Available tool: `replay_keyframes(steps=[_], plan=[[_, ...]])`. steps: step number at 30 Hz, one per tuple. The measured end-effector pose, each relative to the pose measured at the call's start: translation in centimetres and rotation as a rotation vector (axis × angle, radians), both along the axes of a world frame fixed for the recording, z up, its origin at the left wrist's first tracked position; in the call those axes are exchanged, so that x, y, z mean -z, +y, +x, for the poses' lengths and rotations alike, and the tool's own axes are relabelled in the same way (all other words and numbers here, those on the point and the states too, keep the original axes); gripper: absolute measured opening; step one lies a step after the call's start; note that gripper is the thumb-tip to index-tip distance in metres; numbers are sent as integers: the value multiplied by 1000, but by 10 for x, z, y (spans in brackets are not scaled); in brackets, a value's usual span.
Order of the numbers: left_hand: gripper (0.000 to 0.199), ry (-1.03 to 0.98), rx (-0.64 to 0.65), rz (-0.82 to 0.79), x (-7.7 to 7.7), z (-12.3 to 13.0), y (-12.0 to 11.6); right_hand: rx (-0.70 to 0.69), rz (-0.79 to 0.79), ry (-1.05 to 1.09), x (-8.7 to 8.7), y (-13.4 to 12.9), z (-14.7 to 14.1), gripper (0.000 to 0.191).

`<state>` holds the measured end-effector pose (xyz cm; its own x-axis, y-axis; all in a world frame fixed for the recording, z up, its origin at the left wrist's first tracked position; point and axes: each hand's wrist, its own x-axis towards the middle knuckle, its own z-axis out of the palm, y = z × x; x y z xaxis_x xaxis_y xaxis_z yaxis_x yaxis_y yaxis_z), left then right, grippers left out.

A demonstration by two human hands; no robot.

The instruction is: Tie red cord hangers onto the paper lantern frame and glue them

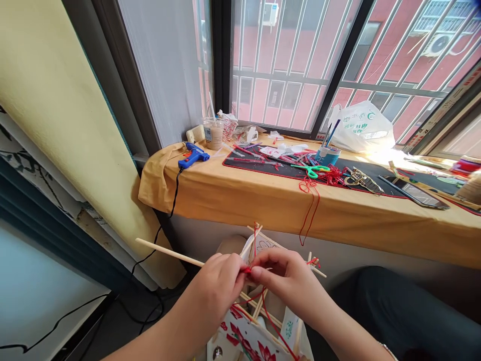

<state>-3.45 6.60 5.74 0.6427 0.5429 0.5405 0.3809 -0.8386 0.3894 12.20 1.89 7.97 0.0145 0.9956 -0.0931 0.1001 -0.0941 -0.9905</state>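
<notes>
My left hand (222, 276) is closed around a pale wooden stick (169, 250), whose free end points out to the left. Between the fingertips of both hands lies a small red length of cord (246, 270). My right hand (283, 271) pinches it with thumb and forefinger. Below the hands is a frame of thin wooden sticks (259, 307), tied at its corners with red cord. White panels cover its sides; the near panel (250, 336) carries red flower shapes, and a far one (266, 242) has line drawing. A red strand (273, 323) runs down over the frame.
On the cloth-covered ledge (225, 188) lie a blue glue gun (193, 155), a drink cup (213, 133), green scissors (311, 170), tangled red cord (333, 175) and a tablet (417, 193). A red loop (311, 215) hangs over the edge. A dark-clothed leg (398, 306) is at right.
</notes>
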Motion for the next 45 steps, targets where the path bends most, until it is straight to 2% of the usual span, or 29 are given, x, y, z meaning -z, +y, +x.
replay_keyframes(steps=[2, 4, 8, 12, 16, 18, 22, 26, 33, 36, 39, 45], plan=[[15, -71, 68, 264, 5, 0, 1, 12, -23, 52, -1, 0, 1, 34], [14, -93, 128, 441, 7, -1, 2, 11, -63, 124, -2, 0, 2, 40], [20, -91, 161, 610, 10, -5, 2, -23, -84, 174, -3, 1, 5, 39], [28, -98, 183, 725, 12, -9, 4, -105, -28, 108, -4, -1, 8, 35], [29, -106, 192, 752, 13, -14, 5, -107, 188, -11, -6, -6, 8, 27], [30, -114, 210, 753, 12, -15, 5, -103, 237, -61, -8, -8, 7, 20], [29, -121, 254, 746, 9, -16, 5, -129, 187, -177, -12, -12, 7, 3], [27, -88, 269, 813, 4, -16, 6, -174, 183, -339, -20, -11, 8, 14], [24, 31, 338, 980, -9, -15, 11, -267, 189, -584, -33, -3, 7, 12], [26, 56, 362, 987, -15, -17, 12, -312, 161, -516, -32, 2, 9, 9], [27, 69, 328, 988, -16, -17, 12, -324, 103, -376, -29, 4, 11, 7], [27, 49, 223, 943, -12, -19, 9, -156, 178, -134, -17, -1, 2, 10]])
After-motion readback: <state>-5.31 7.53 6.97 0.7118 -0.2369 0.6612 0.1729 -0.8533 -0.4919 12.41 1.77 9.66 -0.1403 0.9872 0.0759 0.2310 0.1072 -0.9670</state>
